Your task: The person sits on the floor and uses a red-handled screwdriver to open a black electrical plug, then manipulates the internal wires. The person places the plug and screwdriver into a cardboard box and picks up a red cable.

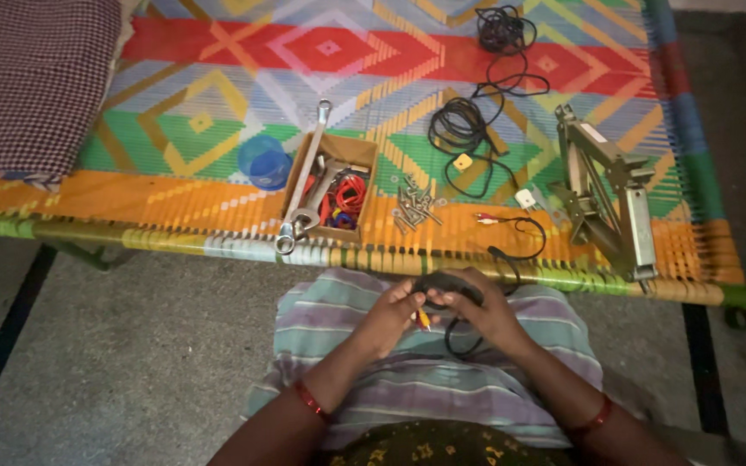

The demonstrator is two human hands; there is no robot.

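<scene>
Black cable (451, 285) bunched over lap, between both hands; left hand (390, 315) and right hand (485, 312) grips closed on it.

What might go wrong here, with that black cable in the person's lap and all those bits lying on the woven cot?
The black cable runs from both hands, left hand and right hand, up onto the cot; a tug might drag its red and white plugs into the loose bolts and scatter them. The long spanner overhangs the cardboard box near the cot's edge and may slip off if bumped.
</scene>
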